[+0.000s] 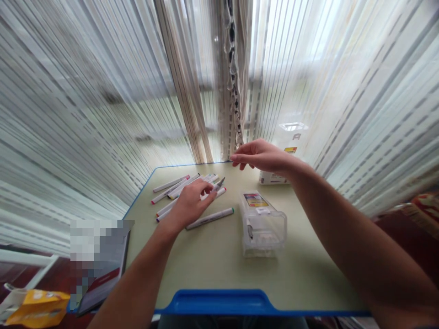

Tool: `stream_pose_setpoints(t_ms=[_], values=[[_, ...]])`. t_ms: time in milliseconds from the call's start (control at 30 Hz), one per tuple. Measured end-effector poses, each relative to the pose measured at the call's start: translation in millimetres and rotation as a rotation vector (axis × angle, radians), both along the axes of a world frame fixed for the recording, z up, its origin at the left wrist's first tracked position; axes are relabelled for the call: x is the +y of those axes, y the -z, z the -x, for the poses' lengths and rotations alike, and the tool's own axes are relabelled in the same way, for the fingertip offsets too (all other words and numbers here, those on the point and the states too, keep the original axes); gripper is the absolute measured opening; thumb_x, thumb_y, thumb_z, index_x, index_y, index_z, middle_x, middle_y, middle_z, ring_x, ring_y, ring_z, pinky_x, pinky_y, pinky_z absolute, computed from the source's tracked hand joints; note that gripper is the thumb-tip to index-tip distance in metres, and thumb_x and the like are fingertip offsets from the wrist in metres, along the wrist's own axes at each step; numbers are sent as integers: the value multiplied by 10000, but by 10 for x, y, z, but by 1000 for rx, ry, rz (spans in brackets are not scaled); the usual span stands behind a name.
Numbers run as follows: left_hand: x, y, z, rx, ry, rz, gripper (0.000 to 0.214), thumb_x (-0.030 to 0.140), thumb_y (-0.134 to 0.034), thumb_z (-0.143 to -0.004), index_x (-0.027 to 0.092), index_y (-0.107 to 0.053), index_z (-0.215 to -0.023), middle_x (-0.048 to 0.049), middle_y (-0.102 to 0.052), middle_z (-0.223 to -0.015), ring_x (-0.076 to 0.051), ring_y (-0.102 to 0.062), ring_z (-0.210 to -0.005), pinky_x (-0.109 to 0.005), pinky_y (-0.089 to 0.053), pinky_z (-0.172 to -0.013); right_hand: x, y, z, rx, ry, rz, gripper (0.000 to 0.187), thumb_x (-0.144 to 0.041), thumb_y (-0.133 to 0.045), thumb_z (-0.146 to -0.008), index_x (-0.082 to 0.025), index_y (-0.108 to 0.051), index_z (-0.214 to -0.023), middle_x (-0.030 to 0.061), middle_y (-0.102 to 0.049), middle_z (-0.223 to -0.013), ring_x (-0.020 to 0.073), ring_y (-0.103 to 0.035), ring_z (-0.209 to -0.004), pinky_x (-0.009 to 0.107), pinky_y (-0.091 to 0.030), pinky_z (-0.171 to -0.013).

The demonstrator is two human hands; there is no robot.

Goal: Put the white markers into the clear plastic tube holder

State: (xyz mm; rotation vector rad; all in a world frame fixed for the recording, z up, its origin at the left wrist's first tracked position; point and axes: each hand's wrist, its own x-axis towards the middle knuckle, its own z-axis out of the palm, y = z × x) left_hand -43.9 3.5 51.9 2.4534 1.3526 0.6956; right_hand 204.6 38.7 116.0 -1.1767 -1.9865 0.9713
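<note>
My left hand (194, 198) is over the pile of markers, its thumb and fingers closed around a marker with a grey end (219, 184) that points up and to the right. White markers (171, 183) with coloured ends lie loosely beside and under this hand. Nearer to me, a single marker with a green end (212, 218) lies apart. My right hand (260, 155) is raised above the far edge of the table, fingers loosely stretched and nothing visible in them. Below it, a clear plastic case (264, 228) lies on its side, with one dark-tipped item inside.
The pale table (206, 269) has a blue rim and a blue front ledge (219, 301). A white box (274, 178) stands at the back right, near string curtains (206, 91). A tablet-like device (109, 269) leans at the left edge; a yellow packet (41, 306) is lower left.
</note>
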Motion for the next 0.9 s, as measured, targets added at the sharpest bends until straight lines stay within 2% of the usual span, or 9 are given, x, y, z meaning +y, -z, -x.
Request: stream_pose_setpoints(t_ms=[133,200,300,367,500,633,733,900], values=[[-49,-39,-47,-257,21,74,275,393,-528,-935,153,-662,-929,-45,-685,-828,-163,-600,-739,-268,-432,-685,44,61,38,40,-21,-11,398,-493,-703,-812,-136,-750,-982,72,-732,-803,148,-636,-709,246,-425,-559],[-71,-27,-79,-364,55,140,290,407,-522,-944,148,-651,-937,-39,-676,-807,-153,-599,-720,-263,-439,-683,49,81,80,72,-87,14,437,-499,-706,-810,-135,-733,-1049,71,-734,-814,144,-639,-710,237,-425,-546],[-80,8,-115,-501,96,193,282,406,-546,-938,148,-652,-983,-32,-660,-812,-137,-581,-704,-249,-444,-671,20,91,149,83,-191,83,471,-463,-744,-790,-122,-705,-1113,36,-705,-697,123,-618,-614,227,-419,-511],[-76,29,-125,-559,106,215,277,402,-563,-932,152,-660,-1000,-26,-655,-810,-121,-551,-666,-236,-433,-637,-1,99,184,82,-252,105,444,-436,-763,-778,-116,-715,-1082,25,-690,-650,119,-612,-581,225,-421,-496],[-69,51,-127,-586,95,254,286,401,-602,-909,153,-697,-1015,-31,-663,-804,-106,-498,-616,-222,-391,-566,3,139,207,96,-336,125,302,-400,-766,-780,-122,-756,-898,46,-714,-701,123,-631,-609,231,-454,-521],[-61,50,-114,-667,59,280,322,403,-627,-890,147,-708,-1067,-40,-668,-805,-94,-463,-573,-217,-350,-507,55,173,139,182,-287,147,262,-368,-793,-760,-125,-761,-852,40,-715,-702,102,-605,-588,233,-477,-552],[-41,30,-96,-804,26,294,324,394,-631,-888,144,-700,-1083,-25,-656,-755,-77,-436,-517,-211,-329,-468,96,167,31,291,-213,150,244,-346,-808,-752,-129,-761,-854,35,-707,-674,94,-598,-568,223,-474,-539],[-19,-14,-71,-1095,98,340,290,323,-648,-875,122,-695,-1078,-45,-681,-770,-79,-494,-523,-220,-397,-495,95,118,-93,455,-108,215,216,-316,-838,-721,-139,-759,-817,48,-722,-688,92,-626,-562,200,-477,-517]])
